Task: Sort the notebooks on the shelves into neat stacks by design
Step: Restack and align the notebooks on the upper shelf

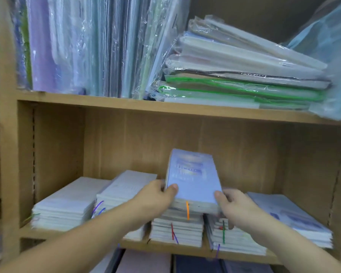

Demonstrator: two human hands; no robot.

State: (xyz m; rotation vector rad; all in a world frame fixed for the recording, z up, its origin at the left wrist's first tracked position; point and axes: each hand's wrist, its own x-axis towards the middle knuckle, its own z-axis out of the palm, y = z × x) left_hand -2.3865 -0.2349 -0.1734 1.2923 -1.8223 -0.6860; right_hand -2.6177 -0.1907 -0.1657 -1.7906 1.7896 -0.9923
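L hand [156,196], R hand [235,205]: curled fingers [172,187]

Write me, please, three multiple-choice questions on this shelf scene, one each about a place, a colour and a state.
1. Where is the blue notebook bundle?
A. Inside a drawer.
B. Over the centre stack of small notebooks.
C. On the floor.

2. What colour is the ribbon hanging from that bundle's front edge?
A. Orange.
B. Black.
C. White.

3. How is the bundle held?
A. By the left hand only.
B. Neither hand touches it.
C. Both hands grip it.

Answers: B, it sits tilted above the centre stack; A, the ribbon shows orange against the pale page edges; C, the left hand and right hand each clasp a side, thumbs on the cover.
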